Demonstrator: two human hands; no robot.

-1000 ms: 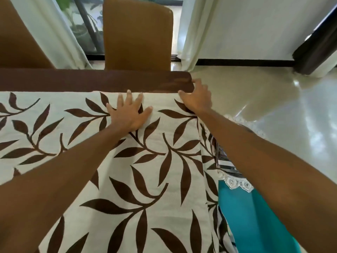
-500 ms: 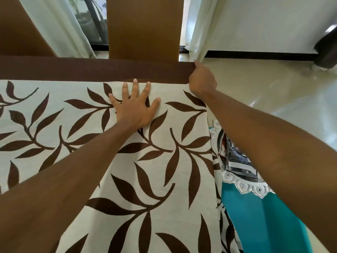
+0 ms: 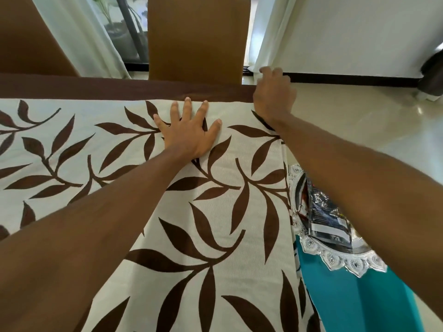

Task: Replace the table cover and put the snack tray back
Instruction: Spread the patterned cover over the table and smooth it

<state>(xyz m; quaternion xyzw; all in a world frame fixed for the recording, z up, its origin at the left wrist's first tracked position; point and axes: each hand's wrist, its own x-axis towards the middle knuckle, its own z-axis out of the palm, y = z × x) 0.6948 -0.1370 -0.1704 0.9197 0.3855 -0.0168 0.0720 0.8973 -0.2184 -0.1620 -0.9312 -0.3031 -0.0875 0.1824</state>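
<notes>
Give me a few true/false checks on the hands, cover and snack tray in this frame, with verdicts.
1. The left hand lies flat, fingers spread, on the leaf-print cover. True.
2. The right hand rests on the snack tray. False: it is at the cover's far right corner, fingers curled.
3. The snack tray is back on the table. False: it sits on a teal surface beside the cover.
4. The tray holds dark packets. True.
5. A brown chair back stands beyond the far edge. True.
</notes>
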